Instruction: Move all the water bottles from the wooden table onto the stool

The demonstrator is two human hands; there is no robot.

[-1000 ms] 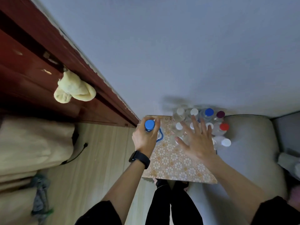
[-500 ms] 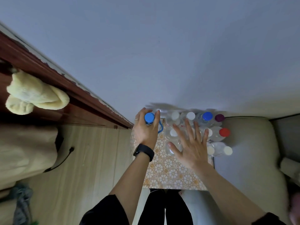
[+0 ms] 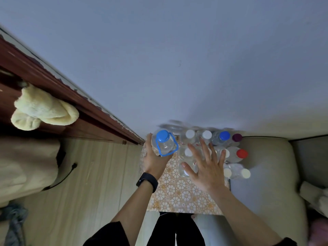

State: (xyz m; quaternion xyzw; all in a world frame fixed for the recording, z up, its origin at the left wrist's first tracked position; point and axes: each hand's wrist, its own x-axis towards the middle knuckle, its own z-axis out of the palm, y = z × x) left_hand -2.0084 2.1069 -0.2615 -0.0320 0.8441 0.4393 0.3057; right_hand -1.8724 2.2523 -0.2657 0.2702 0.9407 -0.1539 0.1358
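At the far-left corner of the patterned top [image 3: 179, 194], the blue-capped bottle with the blue handle loop [image 3: 164, 143] now tilts toward the wall, its shoulder showing where half a second ago only the cap showed under the fingers. The left hand [image 3: 154, 158] has slid down its side and wraps the body, so this looks like the set-down or a repositioning, not a lift away. The right hand [image 3: 206, 167] hovers flat, fingers spread wide over the clustered bottles [image 3: 205, 134], holding nothing, likely steadying them. That cluster crowds the far-right part, capped white, blue [image 3: 224, 135], purple and red [image 3: 241, 153]; two white-capped bottles [image 3: 245, 173] lean past the right edge. Open patterned surface lies nearest the person. Left of the corner is bare wooden floor [image 3: 99, 183], a drop if the bottle slips.
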